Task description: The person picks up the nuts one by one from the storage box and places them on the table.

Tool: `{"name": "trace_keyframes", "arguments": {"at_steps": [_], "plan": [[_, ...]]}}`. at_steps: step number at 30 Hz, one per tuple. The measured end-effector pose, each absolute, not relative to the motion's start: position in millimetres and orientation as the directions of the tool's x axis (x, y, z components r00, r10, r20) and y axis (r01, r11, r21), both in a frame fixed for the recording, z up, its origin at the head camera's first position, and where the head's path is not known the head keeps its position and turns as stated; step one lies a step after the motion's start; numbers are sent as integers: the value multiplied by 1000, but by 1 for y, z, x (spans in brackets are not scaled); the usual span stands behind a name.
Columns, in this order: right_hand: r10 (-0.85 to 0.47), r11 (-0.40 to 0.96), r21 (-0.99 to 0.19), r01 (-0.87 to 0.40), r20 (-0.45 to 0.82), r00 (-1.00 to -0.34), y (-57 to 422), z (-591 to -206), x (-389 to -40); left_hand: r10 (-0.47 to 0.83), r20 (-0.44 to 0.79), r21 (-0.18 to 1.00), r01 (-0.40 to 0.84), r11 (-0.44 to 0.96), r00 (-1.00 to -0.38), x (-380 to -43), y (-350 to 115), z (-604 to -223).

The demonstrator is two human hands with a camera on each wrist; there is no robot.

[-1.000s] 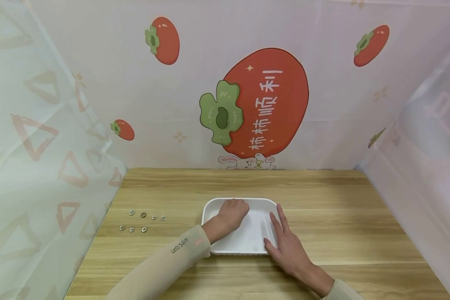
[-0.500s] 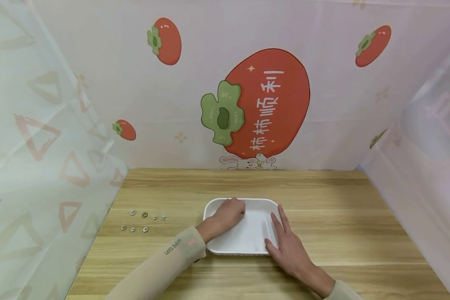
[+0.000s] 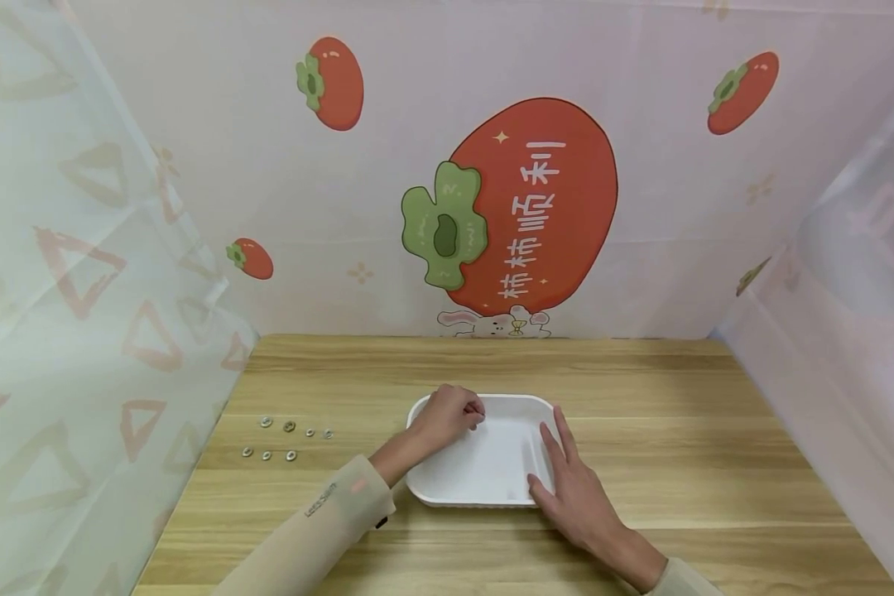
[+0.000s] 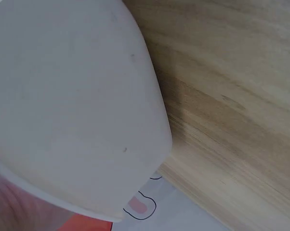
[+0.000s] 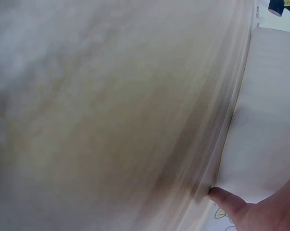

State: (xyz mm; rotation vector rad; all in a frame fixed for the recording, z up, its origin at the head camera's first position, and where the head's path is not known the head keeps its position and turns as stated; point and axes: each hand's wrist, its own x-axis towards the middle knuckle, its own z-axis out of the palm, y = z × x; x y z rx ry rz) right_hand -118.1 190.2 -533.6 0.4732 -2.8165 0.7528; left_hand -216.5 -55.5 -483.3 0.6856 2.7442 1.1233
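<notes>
A shallow white tray [image 3: 484,463] with rounded corners lies on the wooden table. My left hand [image 3: 445,416] is over its left back part, fingers curled toward the thumb; I cannot tell whether something is between the fingertips. In the left wrist view the tray's pale wall [image 4: 82,96] covers much of the picture, and only a blurred bit of hand [image 4: 15,207] shows at the lower left. My right hand [image 3: 577,492] rests with spread, mostly straight fingers on the tray's right edge. In the right wrist view its thumb [image 5: 227,199] touches the tray's side [image 5: 263,110].
Several small metal rings, nut-like, lie in two rows on the table's left, among them a darker one [image 3: 290,426] and a paler one [image 3: 291,455]. The wooden table [image 3: 678,430] ends at a printed back cloth [image 3: 328,190]; similar cloth hangs on both sides.
My left hand has drawn leftward and slightly back within the tray, and its fingers look a little looser. My right hand and the metal rings stay as they were.
</notes>
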Motion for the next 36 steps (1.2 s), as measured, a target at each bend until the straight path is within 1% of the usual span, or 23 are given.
{"name": "trace_keyframes", "arguments": {"at_steps": [8, 15, 20, 26, 36], "plan": [[-256, 820, -452, -350, 258, -932, 190, -533, -118, 413, 79, 816, 297, 495, -907, -213, -69, -478], [-260, 821, -448, -355, 261, -930, 190, -534, -119, 386, 116, 848, 293, 441, -915, -212, -81, -474], [-267, 817, -446, -364, 267, -926, 190, -534, -119, 326, 132, 884, 260, 388, -936, -210, -91, -474], [-265, 820, -447, -358, 258, -929, 190, -533, -120, 260, 90, 935, 172, 311, -961, -207, -103, -474], [-259, 820, -454, -347, 246, -934, 190, -534, -119, 204, 22, 963, 76, 260, -979, -201, -133, -472]]}}
